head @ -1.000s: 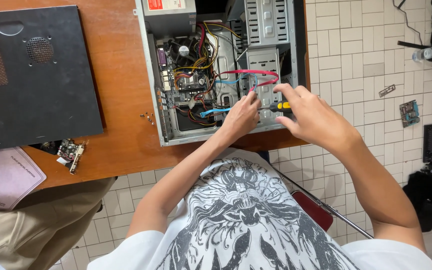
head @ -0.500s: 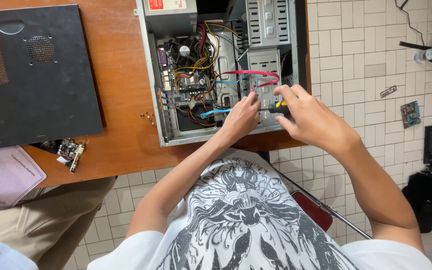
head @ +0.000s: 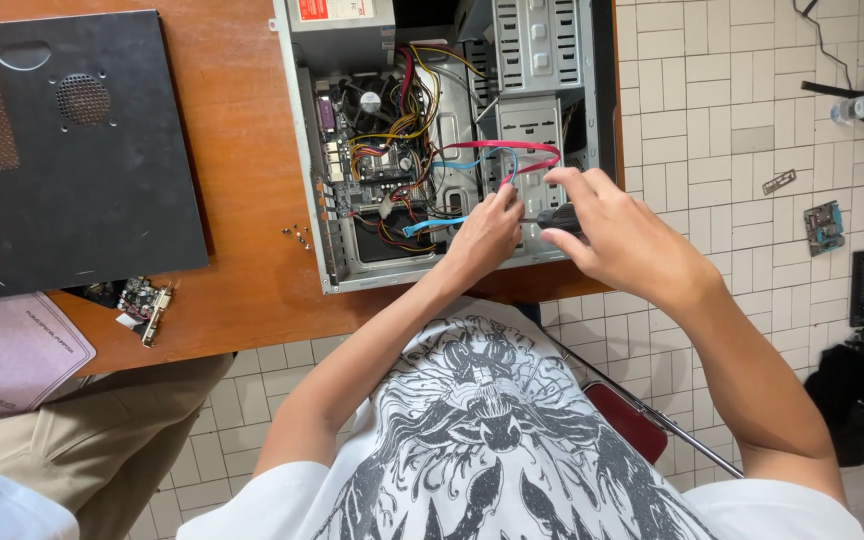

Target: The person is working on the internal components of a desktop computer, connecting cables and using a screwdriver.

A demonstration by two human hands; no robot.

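Observation:
An open grey computer case [head: 330, 250] lies on its side on the brown table [head: 242, 200], showing a motherboard [head: 372, 165], bundled cables and a red flat cable [head: 512, 148]. My right hand [head: 617, 235] grips the dark handle of a screwdriver [head: 558, 217] at the case's lower right, by the metal drive bay [head: 532, 125]. My left hand [head: 487, 235] sits just left of it, fingers pinched around the screwdriver's thin shaft near a blue cable [head: 427, 226]. The tip is hidden behind my fingers.
The black side panel [head: 62, 150] lies on the table to the left, with loose screws [head: 300, 237] and a small circuit card [head: 147, 308] nearby. Another person's trouser leg [head: 102, 440] is at lower left. Computer parts [head: 822, 225] lie on the tiled floor to the right.
My right hand has closed further over the screwdriver handle, hiding its yellow part. Both hands stay at the same spot by the drive bay.

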